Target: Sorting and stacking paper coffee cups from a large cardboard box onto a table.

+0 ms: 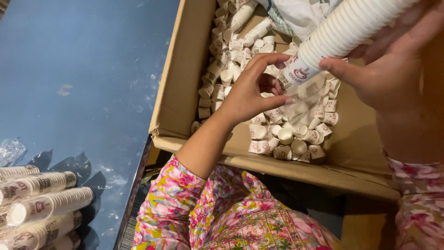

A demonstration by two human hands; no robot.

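The person's right hand (393,74) is gripping a long stack of nested paper cups (344,32), which is slanting down from the upper right toward the middle of the scene. The stack is white and ribbed by the many rolled rims lying one over another, and its lowest cup is showing a red printed cup emblem with dark lettering. The right thumb is pressing along the near side of the stack while the fingers are wrapping round the far side, so the hand is closed firmly on it.

The left hand (254,92) is reaching up to the low end of the stack, its thumb and forefinger curving into a narrow pinch right at the bottom cup; whether they are actually touching the cup cannot be told. Both forearms are coming out of pink floral sleeves (185,208).

Under the hands, an open cardboard box (180,92) is holding a heap of loose cups (286,136) of the same kind, lying tumbled on their sides, with a few short stacks at its far end beside a white bag (300,14). To the left, a blue table (88,83) is bearing finished cup stacks (41,203) lying side by side at the near left corner, with a scrap of clear plastic (10,150) just beyond them.
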